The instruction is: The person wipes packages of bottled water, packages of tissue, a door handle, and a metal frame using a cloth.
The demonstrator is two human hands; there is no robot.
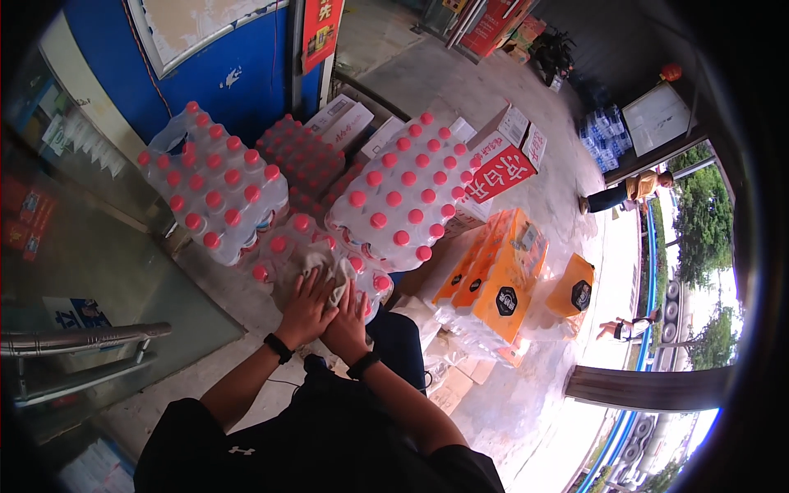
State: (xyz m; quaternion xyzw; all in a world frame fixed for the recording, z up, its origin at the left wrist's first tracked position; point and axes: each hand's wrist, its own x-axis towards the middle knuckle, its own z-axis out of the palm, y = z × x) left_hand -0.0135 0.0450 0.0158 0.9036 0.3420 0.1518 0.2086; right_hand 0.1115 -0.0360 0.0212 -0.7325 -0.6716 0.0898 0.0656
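Note:
A crumpled, greyish-beige cloth lies on top of a shrink-wrapped pack of red-capped bottles. My left hand rests on the cloth's near side with its fingers spread. Beside it, touching at the thumb, my right hand reaches its fingers to the cloth's right edge; whether they grip it cannot be told. Taller stacked packs of red-capped bottles stand close by, one at the left and another at the right. My hands and the cloth hide part of the pack beneath.
Orange-wrapped packs stand right, with a red-and-white carton behind. A glass door with a metal handle is at the left. Two people are farther off, one in a yellow top, another near the road.

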